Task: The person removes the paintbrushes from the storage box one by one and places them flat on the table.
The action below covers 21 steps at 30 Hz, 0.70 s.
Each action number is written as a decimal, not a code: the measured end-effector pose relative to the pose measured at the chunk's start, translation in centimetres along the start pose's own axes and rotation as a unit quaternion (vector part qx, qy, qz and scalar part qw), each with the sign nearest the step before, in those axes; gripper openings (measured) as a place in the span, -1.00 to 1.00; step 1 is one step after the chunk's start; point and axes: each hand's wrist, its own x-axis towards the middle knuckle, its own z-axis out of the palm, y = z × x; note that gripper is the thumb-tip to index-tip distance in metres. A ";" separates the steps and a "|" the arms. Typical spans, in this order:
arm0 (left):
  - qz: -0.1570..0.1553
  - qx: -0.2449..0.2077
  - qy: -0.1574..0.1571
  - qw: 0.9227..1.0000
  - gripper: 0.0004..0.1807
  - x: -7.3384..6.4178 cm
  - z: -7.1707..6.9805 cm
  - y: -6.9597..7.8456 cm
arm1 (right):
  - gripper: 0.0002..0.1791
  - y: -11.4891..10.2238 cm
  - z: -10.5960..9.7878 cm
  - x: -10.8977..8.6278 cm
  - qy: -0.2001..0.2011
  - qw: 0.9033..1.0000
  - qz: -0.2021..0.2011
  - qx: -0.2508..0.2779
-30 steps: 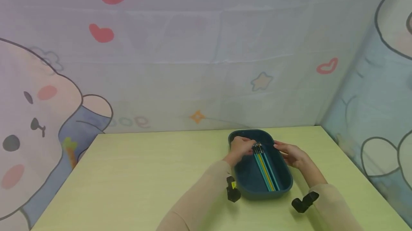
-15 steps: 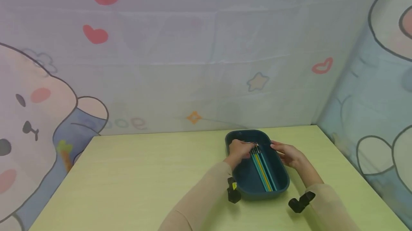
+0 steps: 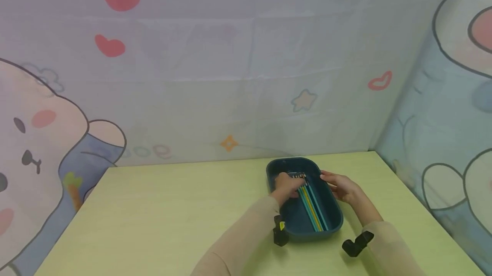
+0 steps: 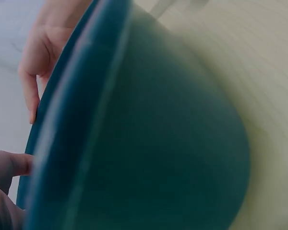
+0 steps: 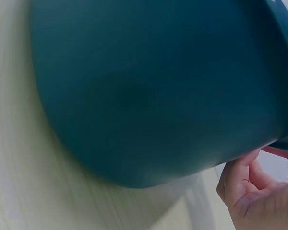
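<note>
Teal, yellow pencils (image 3: 311, 208), under left fingers (image 3: 295, 182)

Left fingers (image 3: 295, 180) now farther down the pencils (image 3: 311, 209) than before

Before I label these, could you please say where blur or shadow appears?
Head view: the pencils small but distinguishable; left wrist: the near rim of the dark teal tray blurred; right wrist: a shadow darkening the tabletop beside the tray.
</note>
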 end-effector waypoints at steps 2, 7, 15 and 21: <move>-0.006 -0.007 -0.001 1.000 -0.47 0.1 0.1 -0.1 | -0.24 0.1 0.1 0.0 0.000 1.000 0.001 0.003; -0.012 -0.041 -0.003 0.999 -0.43 0.4 0.2 -0.6 | -0.26 0.2 0.1 0.2 0.001 1.000 0.001 0.010; -0.003 -0.044 -0.008 0.999 -0.47 1.2 0.4 -1.4 | -0.26 0.1 -0.1 0.2 -0.007 1.000 -0.002 0.013; 0.003 -0.030 -0.016 0.999 -0.44 1.3 0.3 -1.4 | -0.26 0.3 -0.2 0.2 -0.009 1.000 -0.007 -0.001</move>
